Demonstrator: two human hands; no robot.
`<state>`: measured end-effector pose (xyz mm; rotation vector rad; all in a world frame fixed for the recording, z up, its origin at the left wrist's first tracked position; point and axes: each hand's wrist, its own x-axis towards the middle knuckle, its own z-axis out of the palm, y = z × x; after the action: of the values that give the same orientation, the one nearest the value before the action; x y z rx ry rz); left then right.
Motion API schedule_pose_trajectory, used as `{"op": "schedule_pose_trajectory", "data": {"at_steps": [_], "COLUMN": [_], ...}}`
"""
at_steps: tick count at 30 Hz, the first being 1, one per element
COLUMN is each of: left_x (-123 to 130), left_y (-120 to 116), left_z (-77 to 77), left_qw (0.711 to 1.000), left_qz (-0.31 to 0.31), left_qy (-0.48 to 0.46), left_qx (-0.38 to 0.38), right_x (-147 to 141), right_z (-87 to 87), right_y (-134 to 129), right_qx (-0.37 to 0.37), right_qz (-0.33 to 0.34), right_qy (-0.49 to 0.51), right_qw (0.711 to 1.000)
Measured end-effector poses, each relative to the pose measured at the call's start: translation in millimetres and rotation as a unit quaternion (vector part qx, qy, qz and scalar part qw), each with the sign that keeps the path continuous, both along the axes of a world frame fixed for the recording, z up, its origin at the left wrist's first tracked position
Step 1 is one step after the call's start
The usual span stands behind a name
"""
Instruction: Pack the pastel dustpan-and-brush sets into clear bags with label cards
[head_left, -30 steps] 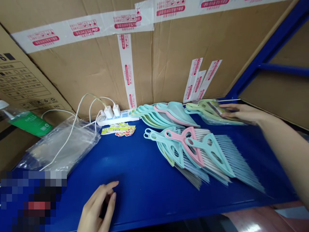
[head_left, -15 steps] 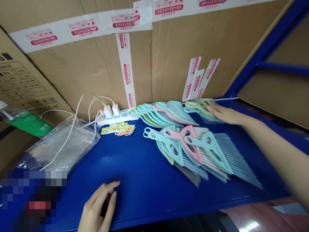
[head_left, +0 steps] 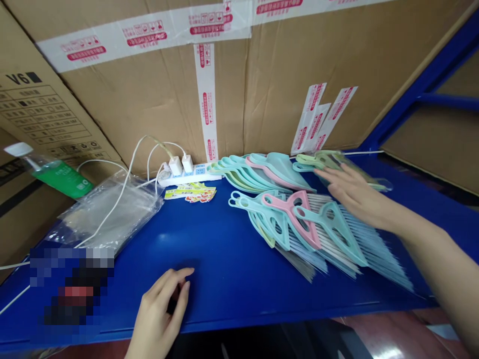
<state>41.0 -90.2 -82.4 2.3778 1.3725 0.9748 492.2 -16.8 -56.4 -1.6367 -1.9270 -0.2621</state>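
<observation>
My left hand (head_left: pixel 164 304) rests near the front edge of the blue table (head_left: pixel 179 244), fingers curved and apart, holding nothing. At the back right, my right hand (head_left: pixel 355 192) reaches with spread fingers over a bagged green and teal dustpan set (head_left: pixel 322 160); whether it touches the set is unclear. Left of it lies a row of teal, green and pink dustpans (head_left: pixel 258 172). In front of them, several small brushes overlap, among them a pink brush (head_left: pixel 295 212) and a teal brush (head_left: pixel 337 229), bristles pointing right.
A white power strip (head_left: pixel 194 173) with plugs and cables lies along the cardboard. Small packets (head_left: pixel 192 192) sit before it. Clear plastic bags (head_left: pixel 116 212) and a green bottle (head_left: pixel 62 174) are at the left. A blurred patch covers the front left.
My right hand has shifted toward the brushes, off the bagged set's right part, which now shows more. The view has moved slightly; my left hand keeps its pose.
</observation>
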Motion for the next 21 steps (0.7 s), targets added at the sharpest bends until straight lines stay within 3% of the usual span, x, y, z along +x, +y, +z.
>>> {"op": "schedule_pose_trajectory", "data": {"at_steps": [4,8,13,17,21], "left_x": [5.5,9.2,10.3,10.4,10.0], "left_y": [1.6,3.9,2.5,3.0,3.7], "left_z": [3.8,6.1,8.5,9.2,8.6], "left_qw": [1.0,1.0,0.999,0.999,1.0], "left_qz": [-0.001,-0.009,-0.006,-0.018,-0.018], "left_qy": [-0.006,-0.012,0.017,0.015,0.002], "left_qx": [0.024,0.02,0.028,0.029,0.011], "right_x": [-38.7,-67.8,-76.6,-74.6,-75.9], "right_z": [6.8,-1.8,-15.6,-17.3,-18.7], "right_y": [-37.7,-51.5,-49.1,-53.1,-57.7], "right_qx": [-0.138,-0.179,-0.081,0.015,0.056], "right_qz": [0.069,0.08,0.067,0.04,0.031], "right_qy": [-0.001,0.003,-0.003,0.009,0.027], "right_qw": [0.988,0.981,0.994,0.999,0.998]}}
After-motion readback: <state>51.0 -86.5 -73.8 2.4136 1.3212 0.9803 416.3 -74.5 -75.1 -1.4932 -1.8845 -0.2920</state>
